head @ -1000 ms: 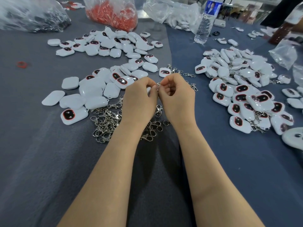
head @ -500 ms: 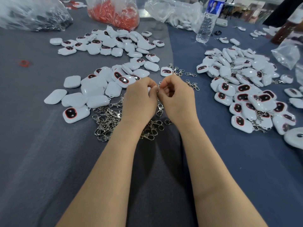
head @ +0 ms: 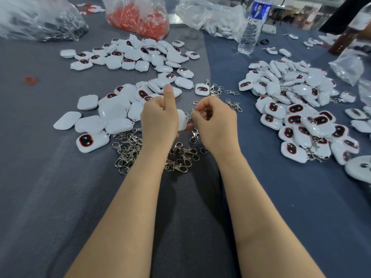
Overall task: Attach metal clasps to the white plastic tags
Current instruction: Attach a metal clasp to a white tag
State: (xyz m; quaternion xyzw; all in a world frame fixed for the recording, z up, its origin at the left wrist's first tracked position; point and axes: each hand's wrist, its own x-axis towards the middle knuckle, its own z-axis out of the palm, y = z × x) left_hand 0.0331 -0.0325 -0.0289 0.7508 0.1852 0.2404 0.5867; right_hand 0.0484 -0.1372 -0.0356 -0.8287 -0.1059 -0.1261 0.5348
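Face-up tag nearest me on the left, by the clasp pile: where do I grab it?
Probably pinch the face-up tag at its near-left corner, from above. It lies flat; that corner is clear, while other tags crowd its far edge and the clasp pile its right end.

Head view, downward (close) over table [head: 50, 197]

A water bottle [head: 252, 27] is stood at the far side of the grey-covered tabletop [head: 50, 197]. To its left are laid a crumpled clear bag [head: 210, 17], a bag of red pieces [head: 138, 19] and a bag of dark pieces [head: 40, 23]. A small red ring [head: 29, 80] is seen alone at the left.
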